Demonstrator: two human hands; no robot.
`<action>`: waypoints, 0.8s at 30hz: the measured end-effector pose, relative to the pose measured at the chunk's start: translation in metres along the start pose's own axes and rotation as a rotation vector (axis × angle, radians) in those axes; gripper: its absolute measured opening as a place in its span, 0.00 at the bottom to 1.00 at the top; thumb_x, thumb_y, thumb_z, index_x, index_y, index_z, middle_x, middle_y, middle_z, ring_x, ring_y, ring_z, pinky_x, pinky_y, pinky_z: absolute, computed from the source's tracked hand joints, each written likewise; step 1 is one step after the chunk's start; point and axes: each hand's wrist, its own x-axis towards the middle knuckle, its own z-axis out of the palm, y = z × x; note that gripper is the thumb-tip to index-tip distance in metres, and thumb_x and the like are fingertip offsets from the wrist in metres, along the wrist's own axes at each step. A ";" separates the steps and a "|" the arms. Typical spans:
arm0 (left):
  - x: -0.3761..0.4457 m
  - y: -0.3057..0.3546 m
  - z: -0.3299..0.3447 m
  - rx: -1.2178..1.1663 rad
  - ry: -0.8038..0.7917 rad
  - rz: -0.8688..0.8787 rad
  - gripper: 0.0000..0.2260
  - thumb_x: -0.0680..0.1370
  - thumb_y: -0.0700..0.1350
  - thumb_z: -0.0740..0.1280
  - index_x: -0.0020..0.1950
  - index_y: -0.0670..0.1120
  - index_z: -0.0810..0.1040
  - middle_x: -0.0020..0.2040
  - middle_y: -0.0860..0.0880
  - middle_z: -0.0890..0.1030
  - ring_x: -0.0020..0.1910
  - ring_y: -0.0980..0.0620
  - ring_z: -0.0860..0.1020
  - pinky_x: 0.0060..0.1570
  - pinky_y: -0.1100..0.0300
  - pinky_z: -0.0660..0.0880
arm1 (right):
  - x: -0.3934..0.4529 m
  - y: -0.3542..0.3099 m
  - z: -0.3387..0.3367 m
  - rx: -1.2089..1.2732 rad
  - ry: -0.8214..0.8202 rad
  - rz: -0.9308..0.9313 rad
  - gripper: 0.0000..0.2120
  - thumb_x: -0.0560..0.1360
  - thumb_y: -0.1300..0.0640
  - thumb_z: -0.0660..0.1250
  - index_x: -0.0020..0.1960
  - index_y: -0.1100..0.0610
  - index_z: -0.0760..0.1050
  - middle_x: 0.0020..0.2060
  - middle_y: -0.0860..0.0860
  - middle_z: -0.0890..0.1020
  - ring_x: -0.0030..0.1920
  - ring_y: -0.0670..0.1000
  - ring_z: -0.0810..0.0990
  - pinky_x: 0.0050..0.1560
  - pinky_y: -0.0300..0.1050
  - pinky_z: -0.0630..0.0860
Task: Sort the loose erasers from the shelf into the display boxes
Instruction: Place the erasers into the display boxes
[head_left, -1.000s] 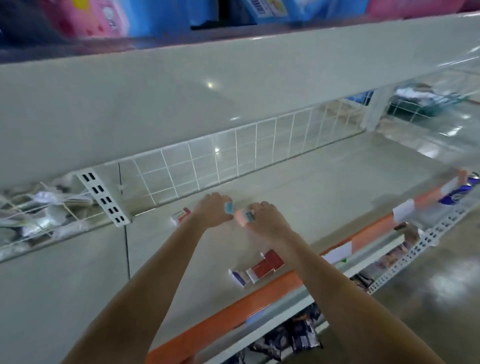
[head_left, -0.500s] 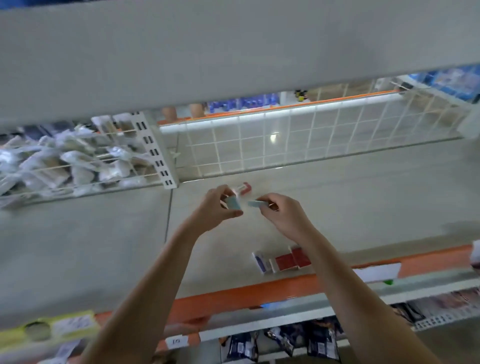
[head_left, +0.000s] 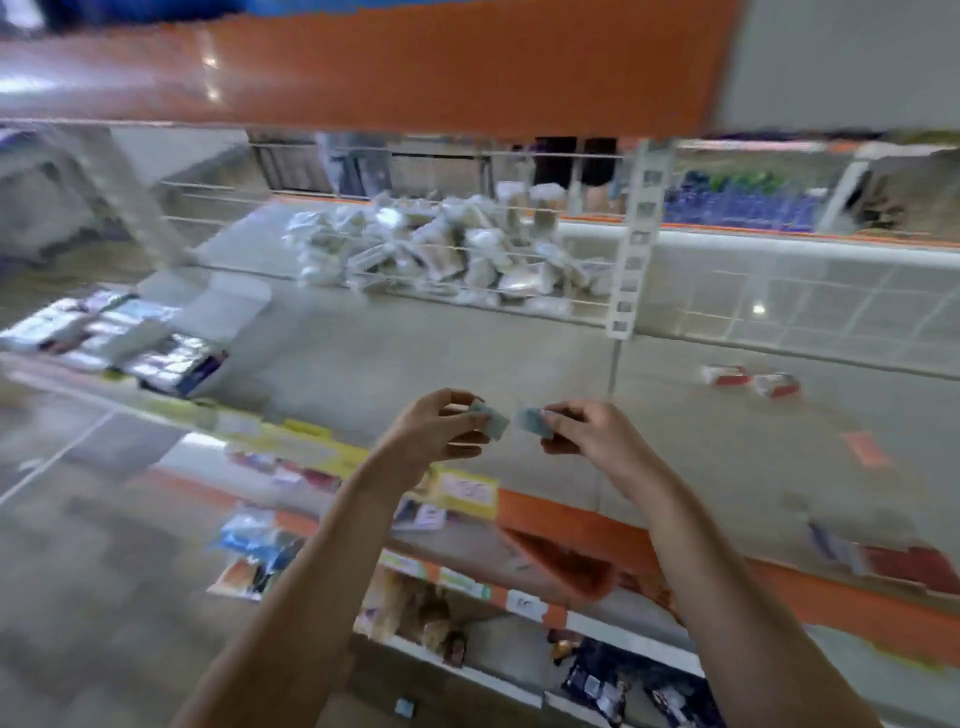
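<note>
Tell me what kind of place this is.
Most likely a retail shop aisle: long grey metal shelves with orange price-strip edges, a white wire divider, and a heap of clear-wrapped white packets on display.

Motion blur leaves almost nothing legible. A small white tag (head_left: 525, 603) on the lower shelf's front edge carries what looks like a single digit, perhaps a 5. The yellow price label (head_left: 467, 491) on the shelf edge above it shows only smeared marks.
</note>
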 end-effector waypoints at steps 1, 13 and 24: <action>-0.009 -0.002 -0.026 -0.030 0.030 -0.008 0.04 0.76 0.35 0.66 0.46 0.44 0.75 0.40 0.45 0.80 0.31 0.55 0.81 0.34 0.63 0.79 | 0.004 -0.004 0.025 0.009 -0.030 -0.005 0.10 0.77 0.66 0.63 0.56 0.69 0.75 0.36 0.53 0.78 0.26 0.40 0.79 0.33 0.30 0.77; -0.093 -0.010 -0.321 -0.069 0.205 0.042 0.02 0.76 0.36 0.66 0.45 0.42 0.74 0.37 0.45 0.80 0.31 0.55 0.81 0.34 0.64 0.79 | 0.035 -0.053 0.309 -0.076 -0.257 -0.117 0.03 0.75 0.63 0.66 0.46 0.59 0.79 0.34 0.53 0.80 0.30 0.45 0.79 0.38 0.38 0.78; -0.048 0.012 -0.523 -0.039 0.276 0.067 0.05 0.76 0.37 0.67 0.44 0.43 0.72 0.41 0.43 0.79 0.32 0.55 0.81 0.35 0.63 0.80 | 0.133 -0.119 0.492 -0.121 -0.232 -0.213 0.04 0.76 0.64 0.65 0.50 0.61 0.78 0.33 0.50 0.78 0.29 0.43 0.75 0.30 0.34 0.72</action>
